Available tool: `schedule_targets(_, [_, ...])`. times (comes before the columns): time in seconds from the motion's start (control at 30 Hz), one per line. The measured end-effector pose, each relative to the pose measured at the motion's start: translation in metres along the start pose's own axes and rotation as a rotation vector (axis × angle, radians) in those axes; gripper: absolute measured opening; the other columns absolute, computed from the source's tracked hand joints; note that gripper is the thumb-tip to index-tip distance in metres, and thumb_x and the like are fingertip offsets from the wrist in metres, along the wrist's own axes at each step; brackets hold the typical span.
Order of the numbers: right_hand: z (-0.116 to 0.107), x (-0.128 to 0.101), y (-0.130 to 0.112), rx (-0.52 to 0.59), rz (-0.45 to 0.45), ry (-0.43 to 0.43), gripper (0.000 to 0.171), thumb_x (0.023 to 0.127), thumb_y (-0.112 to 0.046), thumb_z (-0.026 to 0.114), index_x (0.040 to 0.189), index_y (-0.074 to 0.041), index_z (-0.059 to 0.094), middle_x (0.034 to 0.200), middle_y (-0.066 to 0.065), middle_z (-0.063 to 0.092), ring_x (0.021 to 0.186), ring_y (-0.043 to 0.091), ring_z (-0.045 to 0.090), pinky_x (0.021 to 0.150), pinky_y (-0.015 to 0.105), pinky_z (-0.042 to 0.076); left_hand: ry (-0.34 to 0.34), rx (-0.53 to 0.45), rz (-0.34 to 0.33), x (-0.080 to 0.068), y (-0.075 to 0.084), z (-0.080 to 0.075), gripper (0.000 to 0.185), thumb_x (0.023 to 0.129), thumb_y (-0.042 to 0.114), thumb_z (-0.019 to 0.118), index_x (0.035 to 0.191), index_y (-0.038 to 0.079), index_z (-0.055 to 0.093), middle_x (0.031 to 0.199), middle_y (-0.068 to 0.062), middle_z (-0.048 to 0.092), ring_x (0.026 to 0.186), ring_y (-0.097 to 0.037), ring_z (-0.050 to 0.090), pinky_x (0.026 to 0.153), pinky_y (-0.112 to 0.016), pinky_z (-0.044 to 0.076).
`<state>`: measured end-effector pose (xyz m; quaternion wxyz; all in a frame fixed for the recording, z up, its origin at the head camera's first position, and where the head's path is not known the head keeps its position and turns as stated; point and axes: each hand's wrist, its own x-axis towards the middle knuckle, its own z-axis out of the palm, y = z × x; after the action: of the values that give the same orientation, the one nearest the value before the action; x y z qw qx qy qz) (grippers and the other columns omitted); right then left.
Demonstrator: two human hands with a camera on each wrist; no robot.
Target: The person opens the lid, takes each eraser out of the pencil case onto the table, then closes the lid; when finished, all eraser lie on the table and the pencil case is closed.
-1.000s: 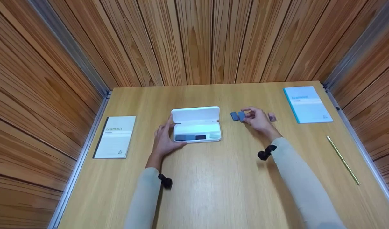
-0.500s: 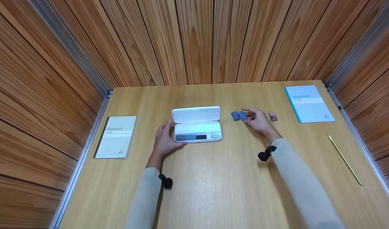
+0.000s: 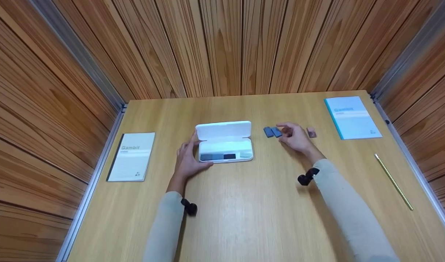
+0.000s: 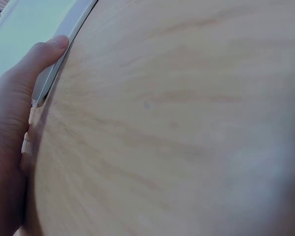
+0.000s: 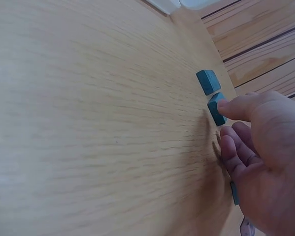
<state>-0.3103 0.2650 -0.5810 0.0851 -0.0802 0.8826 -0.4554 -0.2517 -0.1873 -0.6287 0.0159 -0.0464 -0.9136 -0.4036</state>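
Observation:
An open white case (image 3: 224, 143) lies mid-table, lid up, with dark and pale blocks in its tray. My left hand (image 3: 188, 160) rests against its left end, fingers straight, thumb (image 4: 44, 54) on the case's front edge (image 4: 63, 54). To the right lie two blue blocks side by side (image 3: 268, 132) (image 3: 277, 132). My right hand (image 3: 295, 136) reaches them, and its index fingertip (image 5: 226, 105) touches the nearer blue block (image 5: 216, 109); the other block (image 5: 208, 81) lies free. The remaining fingers curl loosely. A sliver of blue (image 5: 233, 192) shows under the palm.
A small pink block (image 3: 311, 132) lies just right of my right hand. A white booklet (image 3: 131, 156) lies at the left and a blue-edged booklet (image 3: 351, 117) at the far right. A pencil (image 3: 393, 181) lies along the right edge. Wooden walls enclose the table.
The blue block at my right fingertips has settled flat beside the other one, and the right wrist has drifted slightly right. The left hand and case have not moved.

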Motion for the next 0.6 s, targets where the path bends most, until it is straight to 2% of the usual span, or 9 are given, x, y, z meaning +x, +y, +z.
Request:
schedule_targets(0.17, [0.003,-0.005,-0.002,-0.005,-0.028,-0.009,0.051,0.106,-0.001,0.07,0.157,-0.006,0.063,0.148,0.029,0.061,0.124,0.036,0.062,0.099,0.03,0.05,0.0,-0.008,-0.005,0.0,0.001,-0.002,0.14,0.075,0.055,0.101,0.182,0.041,0.012,0.165,0.0,0.063,0.153,-0.037,0.042,0.132,-0.069,0.032])
schedule_targets(0.3, [0.008,-0.01,-0.004,0.001,-0.068,-0.037,0.049,0.105,0.003,0.07,0.153,-0.003,0.065,0.136,0.028,0.065,0.114,0.03,0.062,0.085,0.02,0.05,-0.005,-0.006,-0.005,0.0,0.001,-0.002,0.139,0.076,0.056,0.1,0.182,0.039,0.012,0.165,0.0,0.063,0.154,-0.037,0.041,0.131,-0.068,0.033])
schedule_targets(0.4, [0.012,-0.014,-0.007,0.003,-0.08,-0.071,0.048,0.105,0.004,0.071,0.152,-0.003,0.066,0.131,0.025,0.066,0.11,0.027,0.06,0.083,0.019,0.049,-0.008,-0.01,-0.009,0.0,0.002,-0.001,0.139,0.076,0.056,0.1,0.182,0.041,0.011,0.165,0.0,0.063,0.154,-0.036,0.04,0.132,-0.068,0.033])
schedule_targets(0.6, [0.02,-0.022,-0.019,-0.005,-0.087,-0.143,0.046,0.106,0.0,0.071,0.151,-0.006,0.066,0.129,0.022,0.069,0.11,0.029,0.06,0.083,0.021,0.05,-0.008,-0.01,-0.002,-0.001,0.002,-0.001,0.139,0.076,0.056,0.1,0.182,0.042,0.01,0.166,0.0,0.062,0.154,-0.036,0.04,0.132,-0.067,0.031])
